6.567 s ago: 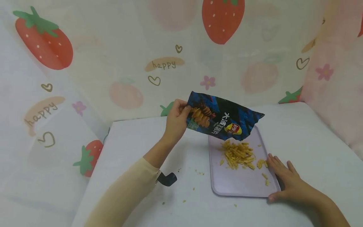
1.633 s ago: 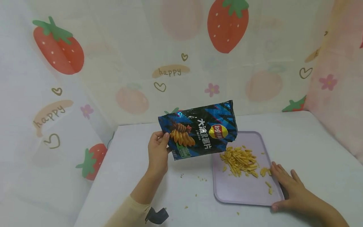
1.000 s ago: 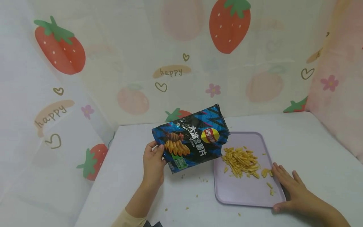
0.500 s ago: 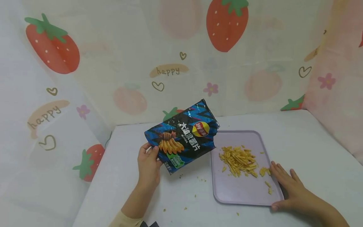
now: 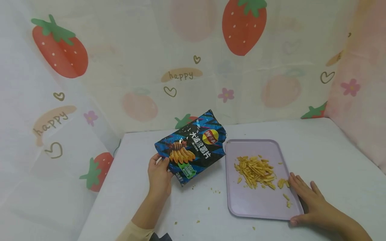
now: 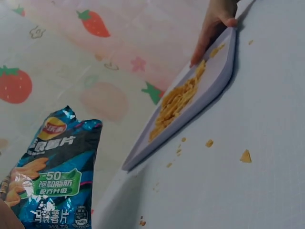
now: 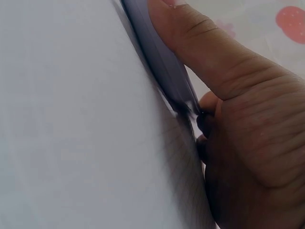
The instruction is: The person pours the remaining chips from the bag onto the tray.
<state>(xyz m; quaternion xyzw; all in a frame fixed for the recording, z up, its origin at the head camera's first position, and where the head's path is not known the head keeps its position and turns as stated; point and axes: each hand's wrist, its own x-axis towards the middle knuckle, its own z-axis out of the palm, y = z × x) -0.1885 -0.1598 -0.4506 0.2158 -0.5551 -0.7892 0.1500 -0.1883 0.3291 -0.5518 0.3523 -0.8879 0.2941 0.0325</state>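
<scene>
In the head view a dark blue and black Lay's chip bag (image 5: 193, 147) hangs tilted above the table, its torn end toward the upper right. My left hand (image 5: 159, 175) pinches the bag's lower left edge between thumb and fingers. Beside it lies a lilac tray (image 5: 259, 204) bearing a heap of yellow chip sticks (image 5: 254, 170), with a few loose pieces near its right rim. My right hand (image 5: 313, 204) rests spread along the tray's right edge, its thumb at the near corner. The right wrist view shows this thumb against the tray wall (image 7: 162, 57); the other fingers are partly hidden.
Crumbs (image 5: 198, 221) are scattered on the white table (image 5: 120, 207) left of and in front of the tray. A strawberry-patterned cloth backdrop (image 5: 144, 43) rises behind the table and along its sides.
Since the earliest frame the bag has moved left and down from over the tray, its torn end swinging up. Over the last half second it shifts only slightly. Right hand and heap stay put.
</scene>
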